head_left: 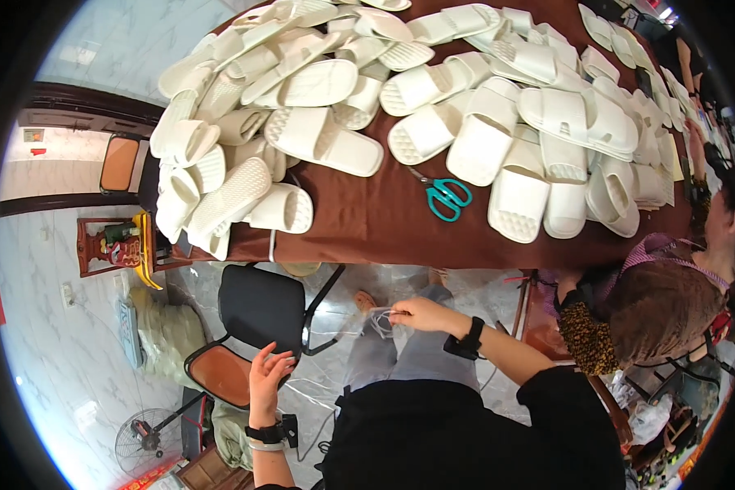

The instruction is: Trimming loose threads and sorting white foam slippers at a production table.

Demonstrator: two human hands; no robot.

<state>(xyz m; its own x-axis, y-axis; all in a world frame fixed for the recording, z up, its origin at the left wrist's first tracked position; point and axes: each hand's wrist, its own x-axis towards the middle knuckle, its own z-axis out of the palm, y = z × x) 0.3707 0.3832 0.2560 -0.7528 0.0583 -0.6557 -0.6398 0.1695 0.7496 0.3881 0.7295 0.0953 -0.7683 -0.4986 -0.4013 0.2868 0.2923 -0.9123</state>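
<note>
My right hand is closed in a pinch over my lap, just off the table's near edge. From its fingertips hangs a thin, whitish looped strand, partly see-through; its exact kind is hard to make out. My left hand is raised beside the chair with its fingers apart and nothing in it. Ahead on the brown-covered table lie teal-handled scissors. Many white slippers are heaped around them, to the left in a loose pile and to the right in overlapping pairs.
A black-backed chair stands left of my legs, below the table edge. Farther left are a standing fan and a plastic bag. Close on my right sits another person in a brown garment and leopard-patterned sleeve.
</note>
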